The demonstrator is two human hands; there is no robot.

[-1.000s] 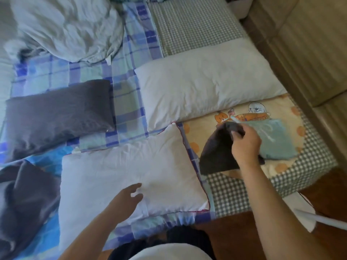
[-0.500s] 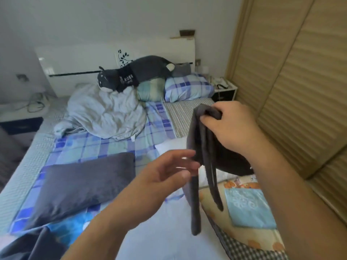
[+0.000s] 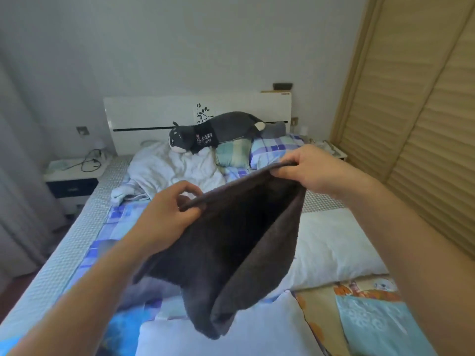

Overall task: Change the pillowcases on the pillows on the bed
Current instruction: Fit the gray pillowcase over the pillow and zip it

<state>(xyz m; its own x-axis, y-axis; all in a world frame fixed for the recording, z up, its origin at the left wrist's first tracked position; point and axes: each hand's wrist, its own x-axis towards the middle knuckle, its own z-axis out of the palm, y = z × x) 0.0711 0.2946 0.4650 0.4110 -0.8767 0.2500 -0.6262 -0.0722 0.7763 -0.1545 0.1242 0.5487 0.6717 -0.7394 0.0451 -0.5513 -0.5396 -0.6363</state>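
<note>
Checked-sheet bed, bare white pillows, dark grey pillowcase — fitting step, opening stage.
Nearer bare white pillow lies below; dark grey terry pillowcase hangs above it in mid-air, long axis vertical, mouth up. Left hand and right hand each pinch the hem. Next, judged — lower the mouth over a pillow end.

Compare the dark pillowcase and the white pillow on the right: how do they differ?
The pillowcase is dark grey, limp and held in the air by the left hand and right hand. The pillow is white, plump and lies flat on the bed, with no case on it. Both are soft fabric.
</note>
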